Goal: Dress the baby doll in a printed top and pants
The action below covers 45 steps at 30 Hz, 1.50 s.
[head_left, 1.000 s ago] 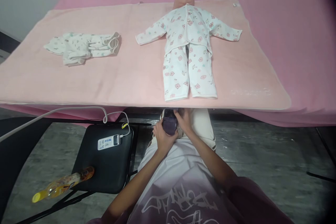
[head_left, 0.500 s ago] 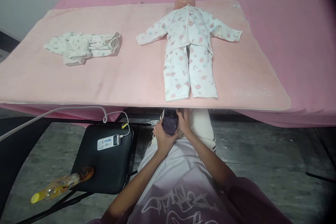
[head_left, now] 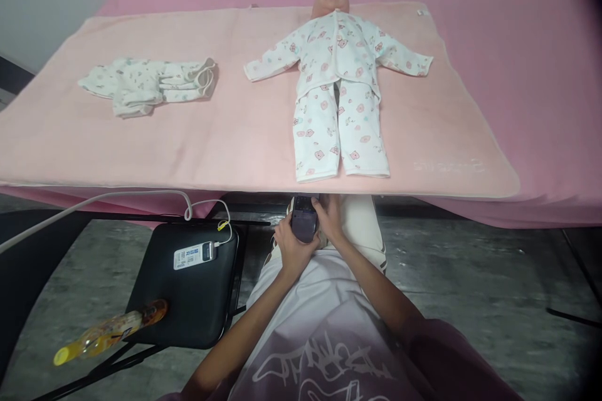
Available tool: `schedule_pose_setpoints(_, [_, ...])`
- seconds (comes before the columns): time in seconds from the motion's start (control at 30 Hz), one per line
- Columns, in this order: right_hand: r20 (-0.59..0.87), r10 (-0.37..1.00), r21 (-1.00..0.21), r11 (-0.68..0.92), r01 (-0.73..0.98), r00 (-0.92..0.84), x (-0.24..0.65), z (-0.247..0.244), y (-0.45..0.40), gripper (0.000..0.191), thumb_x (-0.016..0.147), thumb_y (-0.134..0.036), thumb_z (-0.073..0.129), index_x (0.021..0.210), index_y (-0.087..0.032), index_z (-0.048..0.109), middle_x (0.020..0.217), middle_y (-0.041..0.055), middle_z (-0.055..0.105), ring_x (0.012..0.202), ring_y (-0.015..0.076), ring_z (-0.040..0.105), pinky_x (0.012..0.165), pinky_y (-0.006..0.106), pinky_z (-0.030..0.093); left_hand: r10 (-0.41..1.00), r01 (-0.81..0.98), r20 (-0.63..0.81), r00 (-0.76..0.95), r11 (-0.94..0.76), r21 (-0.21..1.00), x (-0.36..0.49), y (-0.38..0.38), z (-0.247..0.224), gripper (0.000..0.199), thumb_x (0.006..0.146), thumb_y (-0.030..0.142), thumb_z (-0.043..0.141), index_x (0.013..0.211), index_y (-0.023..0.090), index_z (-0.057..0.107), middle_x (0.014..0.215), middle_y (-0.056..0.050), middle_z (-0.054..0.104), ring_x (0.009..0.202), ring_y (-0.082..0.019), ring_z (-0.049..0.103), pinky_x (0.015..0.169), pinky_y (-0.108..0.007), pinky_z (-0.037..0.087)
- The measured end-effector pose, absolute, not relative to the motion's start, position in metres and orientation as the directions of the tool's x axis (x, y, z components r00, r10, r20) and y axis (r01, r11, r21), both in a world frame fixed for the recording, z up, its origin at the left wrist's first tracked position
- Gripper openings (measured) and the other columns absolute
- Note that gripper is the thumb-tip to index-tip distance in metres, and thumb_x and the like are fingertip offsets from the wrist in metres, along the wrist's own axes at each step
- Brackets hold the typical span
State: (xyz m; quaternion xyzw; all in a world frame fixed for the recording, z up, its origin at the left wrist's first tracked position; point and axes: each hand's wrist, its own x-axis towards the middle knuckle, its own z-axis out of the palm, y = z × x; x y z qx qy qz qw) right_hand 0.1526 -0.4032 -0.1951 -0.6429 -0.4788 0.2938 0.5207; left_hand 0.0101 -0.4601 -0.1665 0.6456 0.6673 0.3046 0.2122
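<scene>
at the near edge of the desk, below its rim: two bare hands, one dark handheld device between them, over the wearer's lap.

left hand: mostly closed, curled round the device's left side and lower end; wrist bent inward, forearm running up from the lower left.

right hand: partly closed at the device's right side, thumb on its upper face, fingertips hidden; forearm slants in from the lower right.

on the desk: one pink cloth, one paler pink mat over it. on the mat, one doll, face up, head at the far side; one patterned top and one pair of patterned trousers on it, two sleeves spread wide, two trouser legs straight toward the wearer. well apart on the left, one folded bundle of patterned clothing.

left of the wearer, one black stool. on its seat, one white power bank, one pale cable plugged into its right end; at the near left corner, one bottle with one yellow cap.
</scene>
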Motion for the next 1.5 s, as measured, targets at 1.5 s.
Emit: schedule_pose_setpoints(1.5, [0.118, 0.984, -0.944, 0.153, 0.291, -0.134, 0.182, -0.195, -0.461, 0.089, 0.111, -0.06, 0.06, 0.185, -0.037, 0.017, 0.191, 0.0064, 0.015, 0.179, 0.0294, 0.015, 0.147, 0.056, 0.015, 0.999, 0.729, -0.014, 0.041, -0.02, 0.684, 0.003, -0.461, -0.163, 0.127, 0.075, 0.047, 0.089, 0.18, 0.022, 0.024, 0.147, -0.018, 0.058, 0.127, -0.04, 0.055, 0.113, -0.055, 0.041])
